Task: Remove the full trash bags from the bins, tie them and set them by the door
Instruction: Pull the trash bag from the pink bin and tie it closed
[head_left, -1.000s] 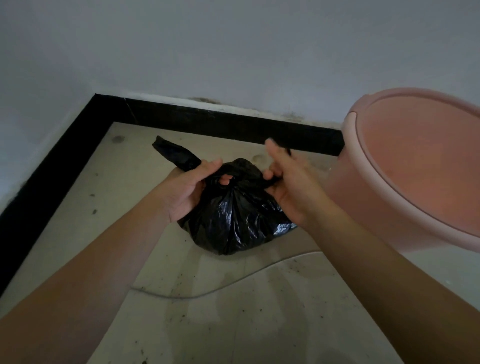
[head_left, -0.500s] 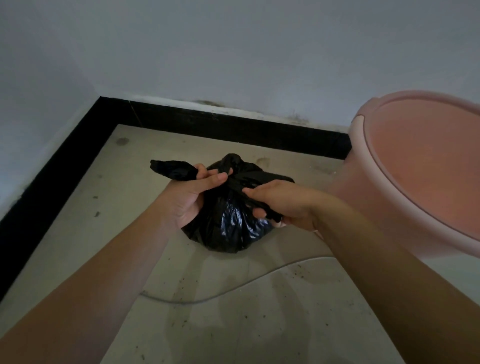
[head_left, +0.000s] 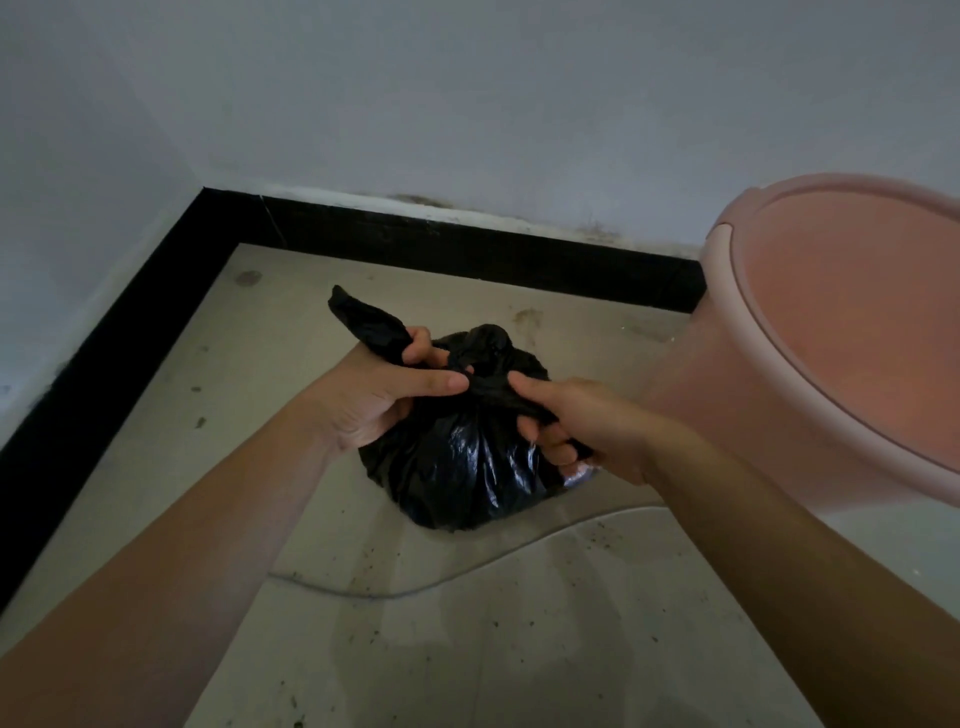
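Note:
A full black trash bag (head_left: 457, 467) sits on the tiled floor in the room's corner. Its top is twisted into two ends that cross over a knot at the bag's crown. My left hand (head_left: 374, 395) grips one end, which sticks up and to the left past my fingers. My right hand (head_left: 576, 421) grips the other end, pulled down to the right across the bag. Both thumbs point inward at the knot. A pink bin (head_left: 831, 374) stands close on the right, its inside showing no bag.
White walls with a black skirting board (head_left: 467, 249) close off the corner behind the bag and on the left. A thin cable (head_left: 395, 592) curves over the dusty floor in front of the bag. The bin stands close beside my right forearm.
A second ago my hands were looping the bag's ends at its top. Now each hand grips one end and they are drawn apart, with the knot tightened between them. The bag has stayed in place.

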